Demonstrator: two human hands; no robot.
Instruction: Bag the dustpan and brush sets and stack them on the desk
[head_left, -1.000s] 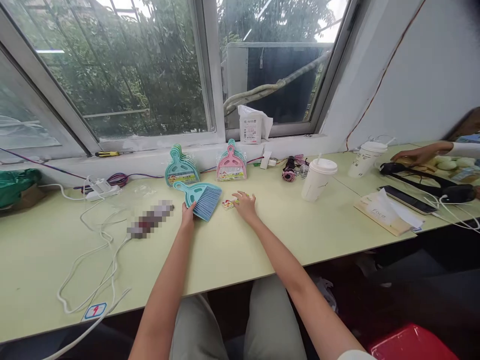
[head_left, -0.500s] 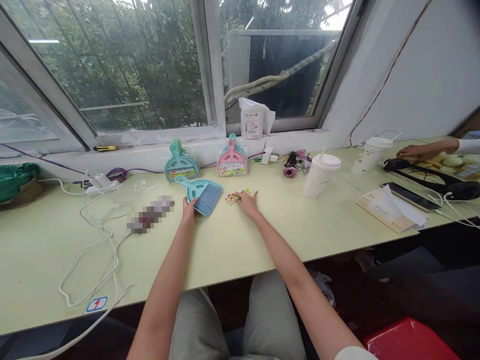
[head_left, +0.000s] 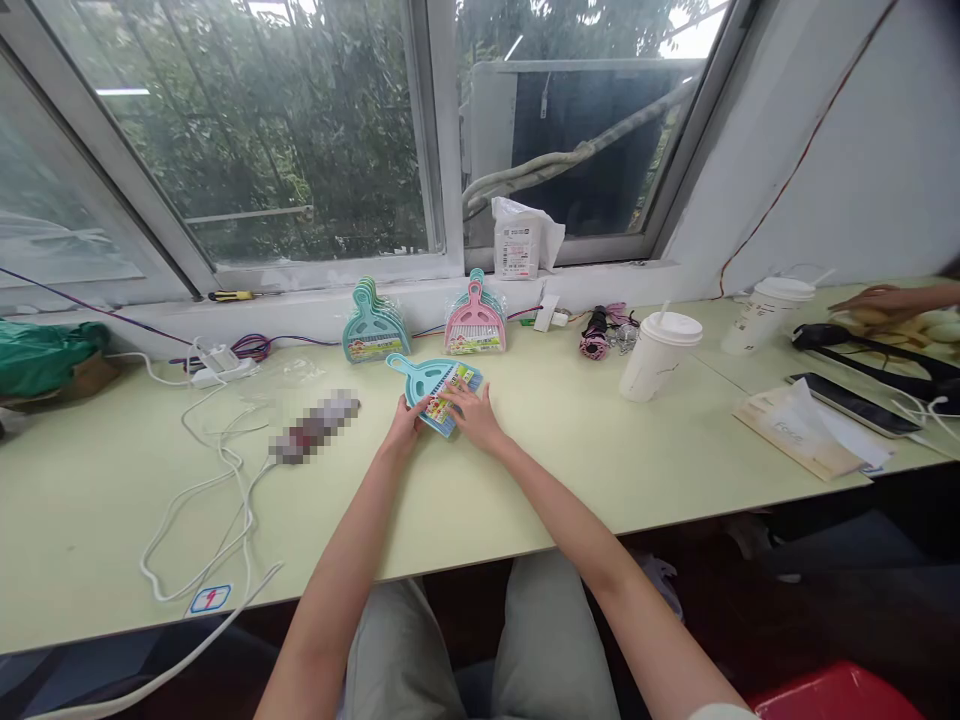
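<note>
A light-blue dustpan and brush set [head_left: 424, 380] lies near the middle of the table. My left hand [head_left: 407, 422] grips its lower left edge. Across the bristles lies a colourful printed card [head_left: 442, 398], and my right hand [head_left: 476, 415] rests on it with the fingers spread. Behind them, a stack of blue-green dustpan sets [head_left: 375, 325] in clear wrap leans on the wall, beside another wrapped stack with a pink set [head_left: 475, 322] in front.
White cups [head_left: 660, 357] stand to the right, near a tissue pack [head_left: 799, 430] and a phone [head_left: 855, 405]. White cables [head_left: 244, 500] run over the left side. Another person's hand [head_left: 874, 300] is at the far right.
My right hand has moved left with the printed card, from the tabletop onto the brush bristles. My left hand still holds the dustpan set. The view has shifted slightly.
</note>
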